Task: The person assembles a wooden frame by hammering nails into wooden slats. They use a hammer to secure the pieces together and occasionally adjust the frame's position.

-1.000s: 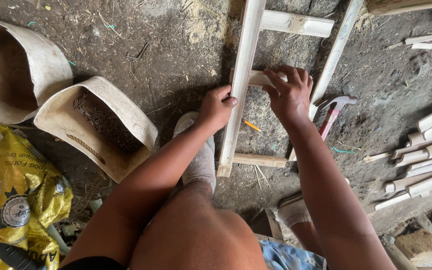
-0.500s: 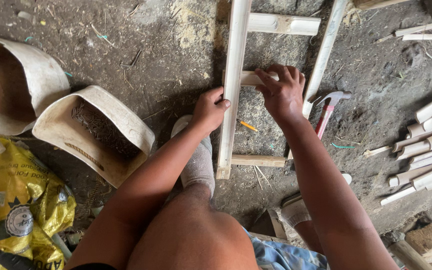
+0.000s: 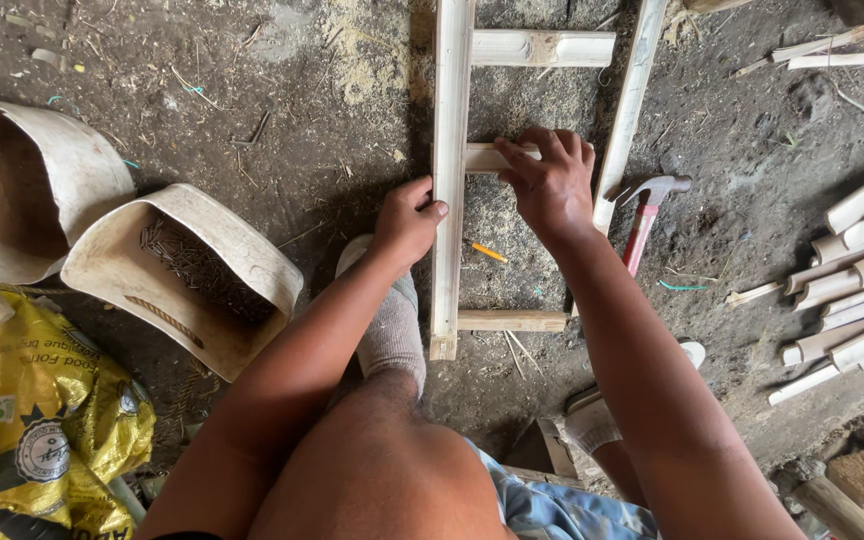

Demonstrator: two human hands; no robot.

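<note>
A pale wooden ladder-like frame lies on the dirt floor. Its left rail (image 3: 449, 150) runs up and down, its right rail (image 3: 632, 90) slants beside it, and short cross slats (image 3: 542, 47) join them. My left hand (image 3: 407, 218) presses against the left rail's outer side. My right hand (image 3: 550, 182) grips a middle cross slat (image 3: 487, 157) between the rails. A lower slat (image 3: 512, 320) sits near the rail's end. My sock-covered foot (image 3: 390, 325) rests just left of the frame.
A red-handled claw hammer (image 3: 647, 210) lies right of the frame. A small orange pencil (image 3: 489, 252) lies between the rails. A cut plastic container of nails (image 3: 187, 275), another tub (image 3: 22, 185), a yellow sack (image 3: 42, 420) and stacked wood pieces (image 3: 852, 270) surround me.
The view shifted slightly. My right hand has settled further onto the middle slat. My left hand stays against the left rail.
</note>
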